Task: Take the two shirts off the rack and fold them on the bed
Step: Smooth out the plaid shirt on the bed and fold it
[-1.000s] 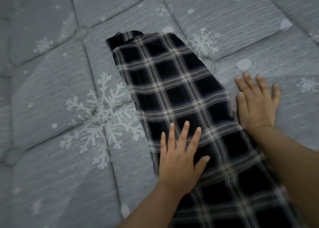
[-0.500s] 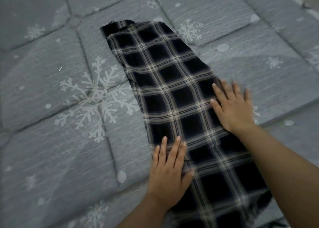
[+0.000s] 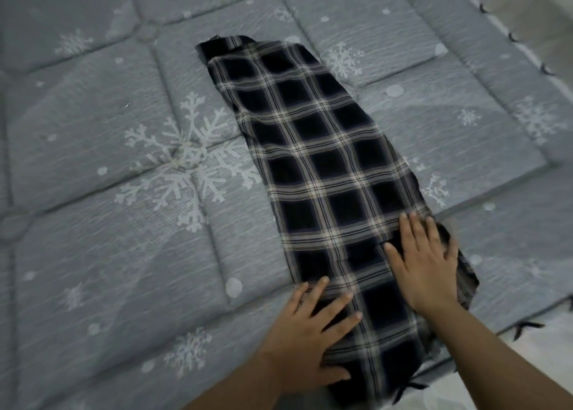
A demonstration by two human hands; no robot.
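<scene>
A black and white plaid shirt lies folded into a long narrow strip on the grey bed, running from the far middle to the near edge. My left hand lies flat with spread fingers on the shirt's near left edge. My right hand presses flat on the shirt's near right side, fingers straight. Only this one shirt is in view; no rack shows.
The bed's quilted grey cover carries white snowflake prints, a large one left of the shirt. The bed's right edge runs along the top right, and its near corner lies right of my right arm.
Both hands have slid along the shirt toward its near end, smoothing it. The right hand moved from the bed beside the shirt onto the cloth. The view pulled back.
</scene>
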